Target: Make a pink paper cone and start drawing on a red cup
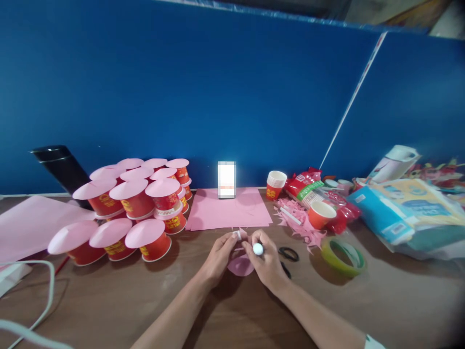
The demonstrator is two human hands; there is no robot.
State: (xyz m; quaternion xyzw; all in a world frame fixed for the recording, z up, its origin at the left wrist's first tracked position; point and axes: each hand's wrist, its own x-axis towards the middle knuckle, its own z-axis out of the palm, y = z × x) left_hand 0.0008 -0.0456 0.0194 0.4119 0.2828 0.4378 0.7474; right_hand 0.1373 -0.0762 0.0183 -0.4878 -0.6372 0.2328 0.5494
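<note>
My left hand [222,253] is closed, with its thumb and fingers pinching a small piece of pink paper [244,236] that shows between the two hands. Something small and white shows at the left thumb tip; I cannot make out what it is. Close beside it, my right hand [268,261] is closed around a white round-ended stick [258,249], its end pointing up toward me. Most of the stick is hidden in the fingers. Below the hands lies a pink paper disc [240,266] on the brown table [232,310]. Black-handled scissors [289,253] lie right of my right hand, partly hidden by it.
Red paper cups [156,250] topped with pink paper cones [145,233] stand stacked at left. Behind the hands are pink sheets [225,213] and a blurred phone-like screen [227,180]. Pink scraps [307,232], loose cups [321,214] and a tape roll [343,257] lie at right.
</note>
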